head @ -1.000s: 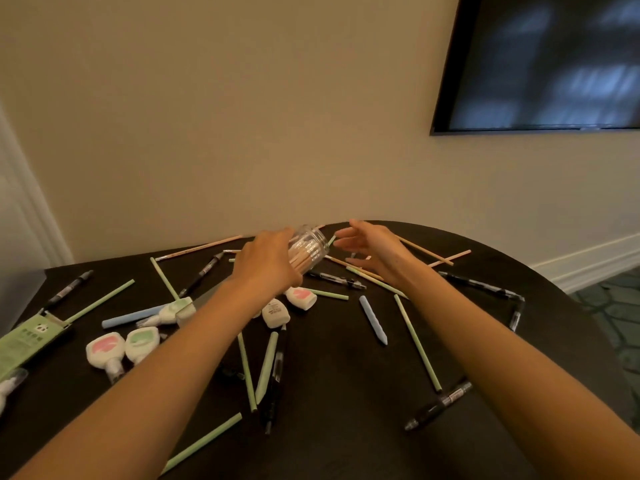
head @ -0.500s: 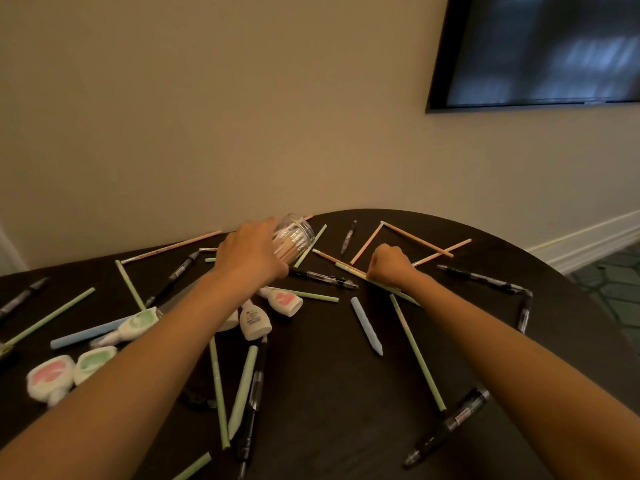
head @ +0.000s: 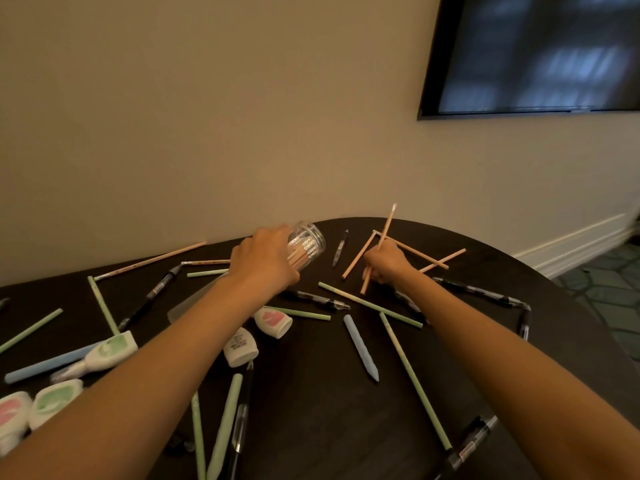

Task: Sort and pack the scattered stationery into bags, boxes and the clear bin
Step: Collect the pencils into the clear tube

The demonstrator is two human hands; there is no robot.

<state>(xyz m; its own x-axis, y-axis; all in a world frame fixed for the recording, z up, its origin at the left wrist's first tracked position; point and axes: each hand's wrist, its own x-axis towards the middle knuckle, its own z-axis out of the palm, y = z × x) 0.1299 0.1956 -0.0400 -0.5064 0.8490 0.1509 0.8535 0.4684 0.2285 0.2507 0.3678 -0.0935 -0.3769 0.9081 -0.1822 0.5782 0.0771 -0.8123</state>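
My left hand [head: 261, 263] grips a clear jar [head: 309, 242], tilted with its mouth toward the right and several peach pencils inside. To its right, my right hand [head: 386, 263] holds a peach pencil [head: 387, 226] raised steeply off the dark table [head: 311, 403], one end pointing up toward the wall. More peach pencils [head: 414, 250] lie crossed just behind that hand. Green pencils [head: 414, 379], a blue crayon-like stick [head: 360, 346], black pens [head: 469, 441] and white correction-tape dispensers [head: 273, 320] are scattered over the tabletop.
The table's curved far edge runs close to a beige wall. A dark screen [head: 540, 53] hangs at upper right. More tape dispensers [head: 52, 403] and a blue stick [head: 45, 365] lie at the left. Patterned floor [head: 609, 285] shows to the right.
My right hand closed round a peach pencil on the table and lifted it so it stands steeply. The left hand kept hold of the jar.
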